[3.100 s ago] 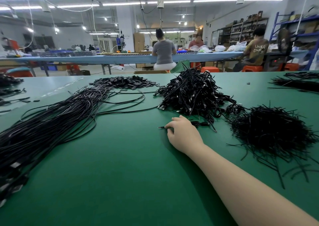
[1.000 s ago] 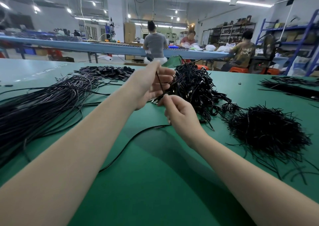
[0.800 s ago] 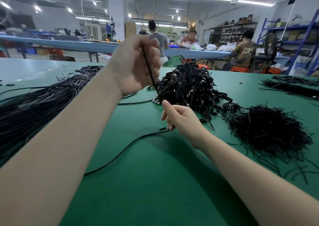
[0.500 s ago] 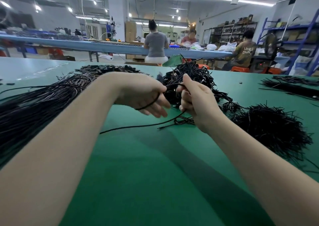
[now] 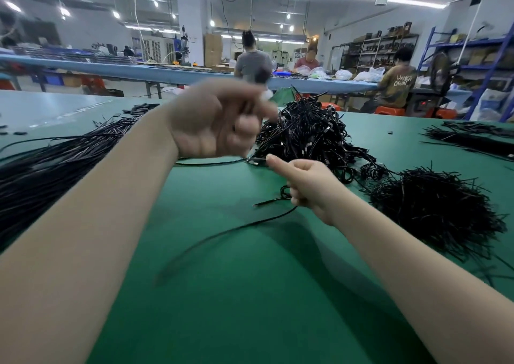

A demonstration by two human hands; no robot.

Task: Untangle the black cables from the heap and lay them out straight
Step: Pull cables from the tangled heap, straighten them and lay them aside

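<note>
- Cables laid out in a long bundle lie at the far left of the green surface.
- Left hand, raised and blurred, has its grip closed on one cable.
- Tangled heap sits mid-surface, behind the hands.
- Right hand pinches the same cable low, near the surface.
- Pile of short black pieces lies at the right.
</note>
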